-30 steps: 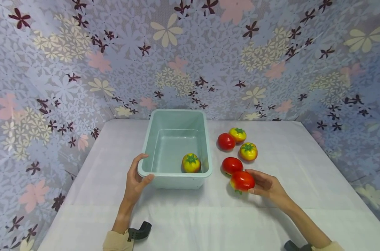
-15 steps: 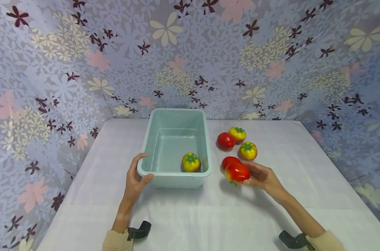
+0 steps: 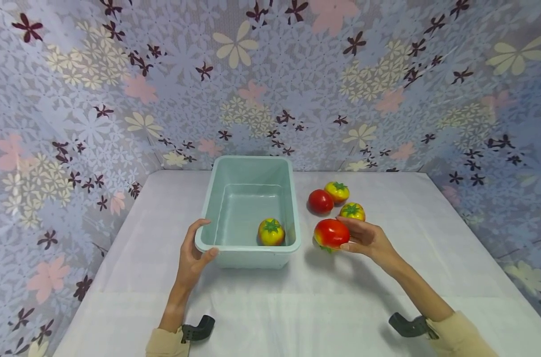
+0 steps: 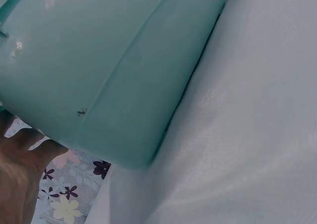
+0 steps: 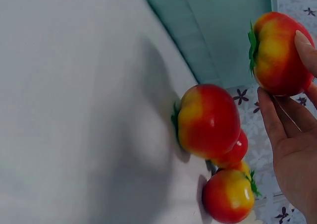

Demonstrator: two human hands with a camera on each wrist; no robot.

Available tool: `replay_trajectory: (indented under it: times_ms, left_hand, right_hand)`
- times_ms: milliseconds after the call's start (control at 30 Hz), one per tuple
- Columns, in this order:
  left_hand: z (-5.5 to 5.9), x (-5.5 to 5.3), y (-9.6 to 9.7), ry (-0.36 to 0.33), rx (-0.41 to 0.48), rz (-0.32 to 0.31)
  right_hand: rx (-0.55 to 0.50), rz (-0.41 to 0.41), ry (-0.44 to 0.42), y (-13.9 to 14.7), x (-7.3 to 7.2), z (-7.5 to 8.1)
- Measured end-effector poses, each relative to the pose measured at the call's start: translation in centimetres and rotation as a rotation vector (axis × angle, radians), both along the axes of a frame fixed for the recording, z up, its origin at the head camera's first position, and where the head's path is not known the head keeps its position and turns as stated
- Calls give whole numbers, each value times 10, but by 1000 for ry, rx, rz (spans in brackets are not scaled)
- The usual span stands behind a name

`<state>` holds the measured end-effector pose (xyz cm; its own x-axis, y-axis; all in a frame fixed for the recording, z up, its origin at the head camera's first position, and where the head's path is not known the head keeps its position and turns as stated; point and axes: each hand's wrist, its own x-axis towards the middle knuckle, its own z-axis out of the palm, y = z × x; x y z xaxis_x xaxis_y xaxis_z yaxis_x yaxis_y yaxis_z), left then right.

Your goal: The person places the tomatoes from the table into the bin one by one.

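Observation:
My left hand (image 3: 192, 260) grips the near left corner of a pale green plastic bin (image 3: 252, 258), thumb on the near rim and fingers over the left side. The left wrist view shows the bin's outer wall (image 4: 124, 75) and part of that hand. My right hand (image 3: 373, 243) holds a glossy red and yellow tomato (image 3: 331, 233) above the table, right of the bin, green leaves downward. In the right wrist view, thumb and fingers pinch this tomato (image 5: 277, 55). Below it lies another tomato (image 5: 210, 120), hidden behind the held one in the head view. One yellow tomato (image 3: 271, 232) sits inside the bin's near right corner.
Right of the bin lie a red tomato (image 3: 321, 202), a yellow one (image 3: 337, 192) behind it, and another yellow one (image 3: 352, 211) close to my right fingers. A white cloth (image 3: 270, 317) covers the table. Flowered fabric (image 3: 270, 74) rises behind and along both sides.
My right hand has lifted the tomato and carried it left and away from me, over the tomato lying there. My left hand and the bin have stayed in place.

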<state>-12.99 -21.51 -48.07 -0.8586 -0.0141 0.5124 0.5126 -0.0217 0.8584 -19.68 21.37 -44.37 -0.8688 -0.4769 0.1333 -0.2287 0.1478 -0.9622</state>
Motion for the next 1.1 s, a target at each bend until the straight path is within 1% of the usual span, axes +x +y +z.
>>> replay_trajectory:
  times_ms: [200,400,567,867,1100]
  left_hand:
    - [-1,1,-1,-12,0,0]
    - [0,0,-2,-28,-7,-2]
    - [0,-2,-2,-32,-8,-2]
    - [-1,-2,-2,-51,1,2]
    - [-2,-2,-1,-39,0,2]
  right_hand:
    - [-29,18,-6,-12,-7,4]
    - [-46,37,0,-16,-12,7]
    - [-59,32,-8,-18,-15,11]
    - [-64,24,10,-22,-21,19]
    - [-56,30,33,-27,-25,28]
